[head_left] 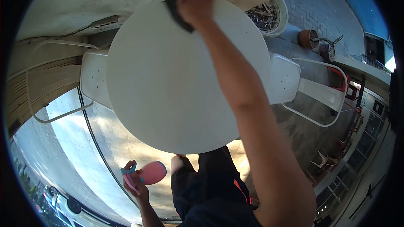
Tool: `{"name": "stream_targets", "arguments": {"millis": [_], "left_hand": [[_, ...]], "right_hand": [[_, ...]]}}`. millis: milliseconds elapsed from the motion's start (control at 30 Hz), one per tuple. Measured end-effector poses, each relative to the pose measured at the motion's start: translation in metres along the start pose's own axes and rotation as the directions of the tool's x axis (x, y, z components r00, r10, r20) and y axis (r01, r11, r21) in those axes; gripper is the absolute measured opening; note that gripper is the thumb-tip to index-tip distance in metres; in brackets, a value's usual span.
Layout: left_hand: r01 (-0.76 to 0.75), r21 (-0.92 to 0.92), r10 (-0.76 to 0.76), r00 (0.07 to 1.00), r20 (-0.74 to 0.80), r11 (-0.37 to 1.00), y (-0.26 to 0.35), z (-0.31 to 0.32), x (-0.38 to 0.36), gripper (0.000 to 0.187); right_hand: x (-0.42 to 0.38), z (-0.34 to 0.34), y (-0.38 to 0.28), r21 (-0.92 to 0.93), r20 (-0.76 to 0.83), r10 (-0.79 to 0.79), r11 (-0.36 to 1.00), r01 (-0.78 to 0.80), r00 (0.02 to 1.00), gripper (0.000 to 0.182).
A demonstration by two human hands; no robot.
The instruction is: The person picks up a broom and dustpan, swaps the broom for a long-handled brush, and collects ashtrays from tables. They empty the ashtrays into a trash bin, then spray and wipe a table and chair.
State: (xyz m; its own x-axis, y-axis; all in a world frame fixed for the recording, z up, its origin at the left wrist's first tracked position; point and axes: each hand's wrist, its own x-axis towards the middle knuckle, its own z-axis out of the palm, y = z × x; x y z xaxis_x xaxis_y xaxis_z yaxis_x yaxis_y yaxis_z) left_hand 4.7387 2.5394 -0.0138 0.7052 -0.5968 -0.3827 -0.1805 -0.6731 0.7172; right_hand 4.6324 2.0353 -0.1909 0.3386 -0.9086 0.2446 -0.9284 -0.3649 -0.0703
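A round white table [168, 80] fills the middle of the view. At its far edge my right hand [197, 6] is pressed on a dark cloth [179, 14], its fingers blurred by motion and resting over the bunched part. The cloth lies partly on the tabletop and partly at the rim. Low on the left, beside the near side of the table, my left hand [139, 187] is wrapped round a pink spray bottle [153, 172] with blue and pink parts at its top. The bottle is tilted sideways in the air.
White metal chairs stand left [93, 77] and right [286, 79] of the table. A large white planter [281, 17] and a brown pot [307, 39] are beyond it at the back right. Red chairs [336, 77] are farther right. A vehicle [69, 210] shows at the lower left.
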Motion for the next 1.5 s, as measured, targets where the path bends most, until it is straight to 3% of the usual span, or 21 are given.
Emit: {"name": "stream_targets", "arguments": {"millis": [100, 200, 300, 333, 367, 400, 433, 467, 533, 633, 700, 800, 867, 933, 1000, 1100, 1233, 1300, 1400, 1433, 1500], "left_hand": [[-0.016, 0.042, 0.017, 1.0, -0.018, 0.999, 0.009, -0.003, 0.0, 0.036], [0.004, 0.039, -0.004, 1.0, -0.006, 0.999, 0.01, -0.013, 0.0, 0.045], [0.016, 0.013, -0.015, 0.999, -0.052, 1.0, 0.01, -0.014, 0.003, 0.041], [0.022, 0.031, -0.02, 0.999, -0.043, 0.999, 0.008, -0.013, 0.004, 0.04], [0.028, 0.05, -0.026, 0.999, -0.032, 0.998, 0.006, -0.012, 0.005, 0.038], [0.035, 0.071, -0.033, 0.999, -0.02, 0.997, 0.005, -0.011, 0.004, 0.037], [0.03, 0.068, -0.029, 0.999, -0.018, 0.997, 0.003, -0.008, 0.004, 0.037], [0.02, 0.066, -0.02, 1.0, -0.01, 0.998, 0.001, -0.005, 0.004, 0.036], [0.027, 0.031, -0.028, 0.999, 0.021, 0.999, 0.002, -0.001, 0.005, 0.032], [-0.207, 0.107, 0.183, 0.963, 0.197, 0.973, 0.014, 0.003, 0.019, 0.026], [-0.243, 0.03, 0.23, 0.944, 0.237, 0.97, 0.039, 0.021, 0.031, 0.02], [-0.312, -0.023, 0.301, 0.892, 0.338, 0.95, 0.064, 0.052, 0.056, 0.014], [-0.367, -0.095, 0.373, 0.837, 0.399, 0.925, 0.074, 0.077, 0.077, 0.009], [-0.405, -0.081, 0.395, 0.795, 0.461, 0.911, 0.067, 0.1, 0.091, 0.008], [-0.391, -0.001, 0.341, 0.802, 0.49, 0.921, 0.06, 0.117, 0.092, 0.012], [-0.525, -0.106, 0.523, 0.764, 0.378, 0.844, 0.051, 0.132, 0.081, 0.015], [-0.518, -0.094, 0.469, 0.666, 0.58, 0.85, 0.024, 0.139, 0.044, 0.015], [-0.487, -0.12, 0.455, 0.662, 0.595, 0.865, 0.011, 0.132, 0.026, 0.015], [-0.385, -0.07, 0.361, 0.766, 0.532, 0.92, 0.007, 0.096, 0.013, 0.011], [-0.341, -0.051, 0.316, 0.792, 0.523, 0.939, 0.004, 0.082, 0.011, 0.011], [-0.33, -0.063, 0.323, 0.835, 0.446, 0.942, 0.017, 0.054, 0.011, 0.008]], "right_hand": [[-0.076, -0.015, -0.138, 0.298, 0.049, -0.386, 0.886, 0.355, 0.921, 0.065], [-0.217, -0.074, -0.158, 0.541, 0.181, -0.673, 0.677, 0.499, 0.717, 0.068], [-0.36, -0.116, -0.071, 0.641, 0.486, -0.619, 0.732, 0.23, 0.616, 0.078], [-0.389, -0.132, -0.025, 0.53, 0.617, -0.529, 0.827, 0.188, 0.583, 0.075], [-0.402, -0.145, 0.02, 0.38, 0.683, -0.38, 0.914, 0.142, 0.624, 0.069], [-0.391, -0.156, 0.058, 0.208, 0.697, -0.194, 0.976, 0.064, 0.69, 0.064], [-0.387, -0.145, 0.105, 0.104, 0.544, -0.076, 0.994, 0.023, 0.836, 0.062], [-0.347, -0.131, 0.126, 0.055, 0.374, 0.105, 0.989, -0.135, 0.921, 0.061], [-0.252, -0.091, 0.125, 0.091, 0.137, 0.182, 0.977, -0.195, 0.974, 0.064], [-0.146, -0.06, 0.024, 0.144, 0.127, -0.074, 0.988, 0.055, 0.989, 0.063], [-0.145, -0.059, -0.04, 0.381, 0.168, -0.44, 0.854, 0.353, 0.882, 0.066], [-0.211, -0.073, -0.034, 0.473, 0.261, -0.479, 0.82, 0.322, 0.838, 0.065], [-0.253, -0.085, 0.024, 0.372, 0.176, -0.122, 0.927, 0.049, 0.977, 0.059], [-0.294, -0.094, 0.075, 0.275, 0.124, 0.037, 0.959, -0.07, 0.992, 0.055], [-0.322, -0.11, 0.095, 0.26, 0.161, 0.032, 0.963, -0.073, 0.986, 0.051], [-0.344, -0.124, 0.106, 0.306, 0.175, 0.048, 0.947, -0.1, 0.983, 0.052], [-0.354, -0.136, 0.115, 0.188, 0.23, 0.018, 0.98, -0.062, 0.973, 0.055], [-0.334, -0.139, 0.119, 0.113, 0.218, 0.001, 0.993, -0.026, 0.976, 0.057], [-0.248, -0.079, 0.127, -0.001, 0.047, 0.085, 0.996, -0.085, 0.995, 0.061], [-0.206, -0.068, 0.106, -0.053, 0.09, 0.11, 0.993, -0.106, 0.99, 0.061], [-0.141, -0.054, 0.032, -0.01, 0.069, -0.037, 0.999, 0.038, 0.997, 0.062]]}}
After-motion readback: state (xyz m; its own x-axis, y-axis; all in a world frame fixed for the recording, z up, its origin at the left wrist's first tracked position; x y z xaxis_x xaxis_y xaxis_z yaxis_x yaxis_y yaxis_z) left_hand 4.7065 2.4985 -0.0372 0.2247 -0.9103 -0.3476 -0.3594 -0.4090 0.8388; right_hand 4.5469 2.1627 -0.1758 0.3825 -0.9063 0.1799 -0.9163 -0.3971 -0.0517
